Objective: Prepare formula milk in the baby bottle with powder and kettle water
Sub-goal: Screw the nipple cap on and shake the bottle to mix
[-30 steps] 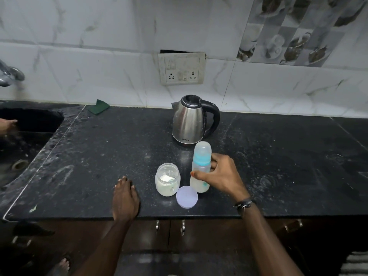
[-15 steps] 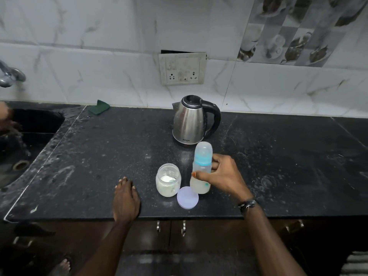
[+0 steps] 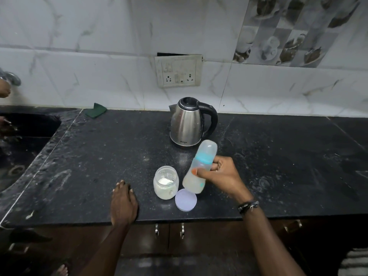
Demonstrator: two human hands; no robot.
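Left hand (image 3: 123,204) flat and relaxed on the worktop (image 3: 278,166), near its front edge, left of the powder jar (image 3: 165,182), grasping nothing. Lilac lid (image 3: 186,199) lying just right of the jar and in front, off it, so jar open with white powder inside. Right hand (image 3: 221,177) curled round the baby bottle (image 3: 199,168), to the jar's right, thumb across the body below the blue collar. Bottle tilted, cap end leaning up and away, base just above the lid's far edge; capped, with pale cloudy liquid in the lower part. Probably the mixing step: powder and water apparently already in, bottle raised for shaking or swirling. Next move likely calls for a firm grip and a tight collar, to prevent leaks. Behind the jar, well apart: steel kettle (image 3: 189,124), lid shut, handle to the right. Farther back, a wall socket (image 3: 178,71); far left of the jar, a sink (image 3: 27,128).
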